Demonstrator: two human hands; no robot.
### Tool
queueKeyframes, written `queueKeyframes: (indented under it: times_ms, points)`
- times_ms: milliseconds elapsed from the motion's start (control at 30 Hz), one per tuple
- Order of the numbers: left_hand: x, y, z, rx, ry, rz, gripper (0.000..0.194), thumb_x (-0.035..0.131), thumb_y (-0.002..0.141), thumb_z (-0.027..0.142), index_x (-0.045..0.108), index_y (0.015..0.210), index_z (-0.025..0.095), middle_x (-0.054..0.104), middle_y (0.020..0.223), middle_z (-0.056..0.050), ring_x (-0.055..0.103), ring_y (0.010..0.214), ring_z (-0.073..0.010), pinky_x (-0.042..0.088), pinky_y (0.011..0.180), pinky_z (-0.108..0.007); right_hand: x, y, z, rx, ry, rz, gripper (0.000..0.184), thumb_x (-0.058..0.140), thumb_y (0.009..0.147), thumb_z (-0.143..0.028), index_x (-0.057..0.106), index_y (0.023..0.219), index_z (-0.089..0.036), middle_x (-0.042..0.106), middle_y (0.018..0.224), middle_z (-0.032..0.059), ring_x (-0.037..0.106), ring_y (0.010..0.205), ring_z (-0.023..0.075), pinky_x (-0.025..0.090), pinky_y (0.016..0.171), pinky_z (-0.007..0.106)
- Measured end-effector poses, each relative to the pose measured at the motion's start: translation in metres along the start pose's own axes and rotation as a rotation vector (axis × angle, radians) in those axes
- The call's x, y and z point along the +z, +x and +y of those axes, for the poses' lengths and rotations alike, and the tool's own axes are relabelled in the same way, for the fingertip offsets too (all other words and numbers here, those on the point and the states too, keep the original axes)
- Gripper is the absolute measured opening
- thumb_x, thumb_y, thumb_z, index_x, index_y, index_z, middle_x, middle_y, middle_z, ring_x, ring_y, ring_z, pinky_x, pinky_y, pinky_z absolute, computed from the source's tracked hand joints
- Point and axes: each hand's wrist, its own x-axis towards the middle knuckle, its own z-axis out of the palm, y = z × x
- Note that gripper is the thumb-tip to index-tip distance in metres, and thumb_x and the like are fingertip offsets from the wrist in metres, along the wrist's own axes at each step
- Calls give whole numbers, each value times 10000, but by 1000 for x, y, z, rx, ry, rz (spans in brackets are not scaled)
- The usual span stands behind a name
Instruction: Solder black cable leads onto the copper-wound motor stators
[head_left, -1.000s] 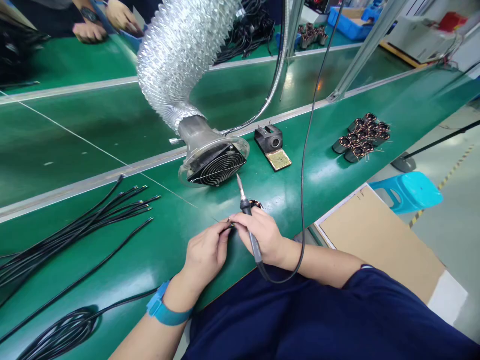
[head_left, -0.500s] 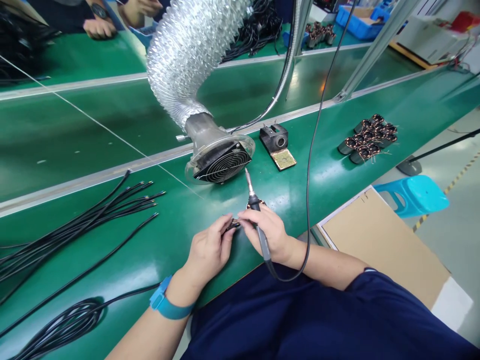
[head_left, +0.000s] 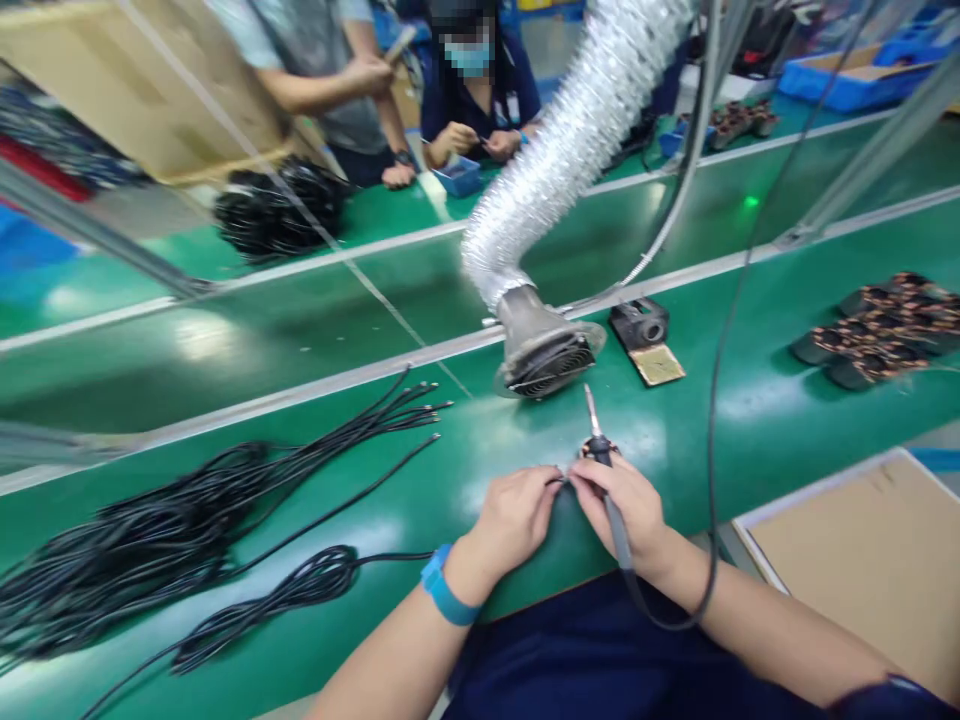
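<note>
My left hand (head_left: 514, 515) is closed, thumb and finger pinching the end of a black cable (head_left: 555, 479). That cable seems to run under my wrist to a loose bundle (head_left: 300, 590) on the bench. In my closed right hand (head_left: 626, 500) is a soldering iron (head_left: 616, 525), its bare tip pointing up and away from me. The right thumb and fingertip also pinch close to the cable end, touching what look like thin wires. Partly hidden behind the iron and right hand is a small copper-wound coil (head_left: 587, 452). The two hands' fingertips almost meet.
A fume extractor hood (head_left: 551, 365) on a silver duct (head_left: 517, 220) hangs just beyond the iron tip. Right of it stands an iron holder with sponge (head_left: 657, 366). Several copper-wound coils (head_left: 862, 345) lie right, black cables (head_left: 187, 530) left. Co-workers (head_left: 480, 110) sit across.
The view has swung left and up, so the bench things sit further right and the co-workers show more. Both hands keep their hold, fingertips close together.
</note>
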Motion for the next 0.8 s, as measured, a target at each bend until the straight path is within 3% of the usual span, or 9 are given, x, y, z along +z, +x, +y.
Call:
queueKeyframes:
  times_ms: [333, 467, 633, 800]
  points:
    - [5, -4, -1, -66, -61, -2, 138, 476, 1021, 185, 609, 1057, 177, 729, 842, -42, 692, 713, -161, 553, 668, -269, 1, -7, 4, -52, -9, -8, 421, 685, 842, 36, 630, 1220, -141, 731, 999, 98, 697, 912, 195, 601, 840, 358]
    - [8, -4, -3, -110, -210, 5, 188, 469, 1011, 146, 648, 1053, 186, 743, 891, -49, 699, 766, -150, 566, 715, -261, -4, -9, 6, -39, -47, -38, 416, 666, 856, 8, 619, 1233, -160, 739, 1041, 112, 694, 998, 245, 569, 869, 437]
    - [-1, 2, -4, -134, -402, -8, 250, 469, 968, 85, 695, 994, 188, 747, 880, -46, 699, 750, -135, 584, 712, -252, -19, -12, 24, 1, -76, -142, 444, 542, 876, -2, 575, 1274, -196, 714, 1249, 134, 646, 1223, 292, 552, 975, 537]
    - [-7, 5, -8, -128, -340, -42, 208, 515, 968, 111, 705, 972, 195, 760, 863, -39, 721, 745, -139, 600, 705, -248, -28, -16, 41, -4, 8, -250, 499, 493, 877, 10, 559, 1327, -198, 685, 1310, 132, 604, 1317, 254, 576, 1048, 487]
